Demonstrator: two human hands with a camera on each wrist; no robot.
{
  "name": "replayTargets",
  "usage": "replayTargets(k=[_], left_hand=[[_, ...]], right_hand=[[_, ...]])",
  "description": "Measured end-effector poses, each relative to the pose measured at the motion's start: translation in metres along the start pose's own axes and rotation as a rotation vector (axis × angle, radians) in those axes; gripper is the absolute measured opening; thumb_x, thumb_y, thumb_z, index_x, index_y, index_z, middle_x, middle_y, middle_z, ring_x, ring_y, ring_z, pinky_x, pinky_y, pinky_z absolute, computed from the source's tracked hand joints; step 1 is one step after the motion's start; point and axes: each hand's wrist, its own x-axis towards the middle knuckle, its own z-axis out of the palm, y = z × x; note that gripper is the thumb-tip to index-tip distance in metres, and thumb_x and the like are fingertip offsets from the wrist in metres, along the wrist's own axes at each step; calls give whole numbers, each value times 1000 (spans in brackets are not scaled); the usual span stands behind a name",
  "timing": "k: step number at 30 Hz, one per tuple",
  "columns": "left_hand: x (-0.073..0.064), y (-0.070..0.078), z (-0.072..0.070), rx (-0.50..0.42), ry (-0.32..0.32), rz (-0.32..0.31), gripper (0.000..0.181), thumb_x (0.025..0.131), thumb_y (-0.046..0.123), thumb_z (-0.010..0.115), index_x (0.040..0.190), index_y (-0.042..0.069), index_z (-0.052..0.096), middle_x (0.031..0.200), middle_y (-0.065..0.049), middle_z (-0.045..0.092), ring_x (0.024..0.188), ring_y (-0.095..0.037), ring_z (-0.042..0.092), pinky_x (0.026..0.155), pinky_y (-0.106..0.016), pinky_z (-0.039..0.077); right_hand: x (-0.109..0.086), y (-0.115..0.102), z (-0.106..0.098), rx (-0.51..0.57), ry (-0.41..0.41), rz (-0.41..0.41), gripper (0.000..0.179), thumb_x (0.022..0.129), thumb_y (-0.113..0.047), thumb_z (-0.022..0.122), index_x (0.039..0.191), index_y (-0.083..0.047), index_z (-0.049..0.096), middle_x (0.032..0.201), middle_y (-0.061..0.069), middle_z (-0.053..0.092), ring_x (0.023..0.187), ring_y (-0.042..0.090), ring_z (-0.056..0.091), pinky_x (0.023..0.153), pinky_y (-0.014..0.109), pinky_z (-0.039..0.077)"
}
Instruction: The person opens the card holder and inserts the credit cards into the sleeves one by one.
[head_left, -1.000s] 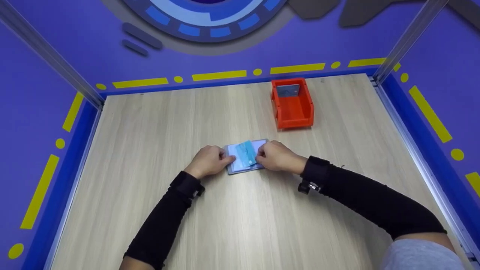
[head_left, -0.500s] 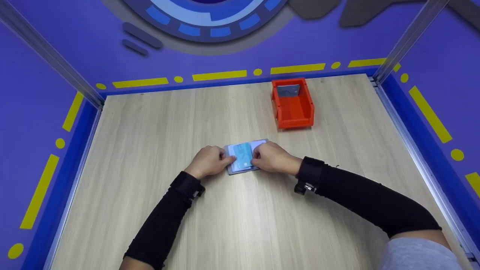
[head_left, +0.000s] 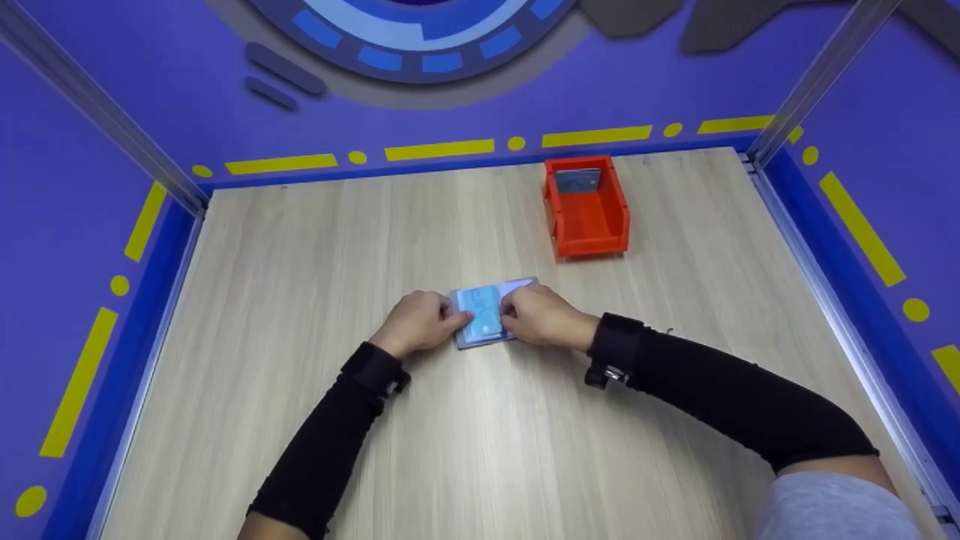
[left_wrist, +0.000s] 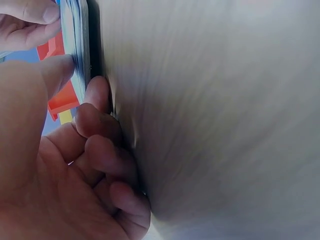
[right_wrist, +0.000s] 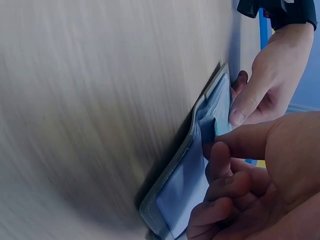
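Light-blue rectangular card (head_left: pixel 484 309) lies over a flat, grey-edged holder with clear plastic leaves (head_left: pixel 516 286), mid-scene on the pale wood-grain tabletop (head_left: pixel 300 255). Left to right: left hand (head_left: pixel 420 321) grasps the holder's left end, thumb on top, curled fingers at its underside. Card sits over the holder's left and middle portion, its left edge beside that thumb. Right hand (head_left: pixel 549 313) pinches at the card's right edge; whether a leaf is caught in the same pinch, cannot tell. Farther right, at the far side, stands a red open-fronted plastic bin (head_left: pixel 589 247), a grey-blue card (head_left: pixel 577 181) upright against its far wall. Risks, as judged: a skewed push could snag the card on a leaf edge and buckle the thin plastic; a loosened left grasp could let the holder slide; a weak right pinch could let the card slip askew.
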Motion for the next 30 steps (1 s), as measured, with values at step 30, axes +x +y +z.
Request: replayTargets(k=[30], left_hand=[[1, 1, 0, 11, -17, -31, 56, 103, 56, 73, 66, 22, 50, 67, 7, 48, 63, -15, 46, 61, -32, 35]], right_hand=[[18, 12, -50, 10, 107, 87, 22, 107, -24, 70, 109, -8, 84, 97, 8, 77, 86, 24, 66, 78, 36, 56]])
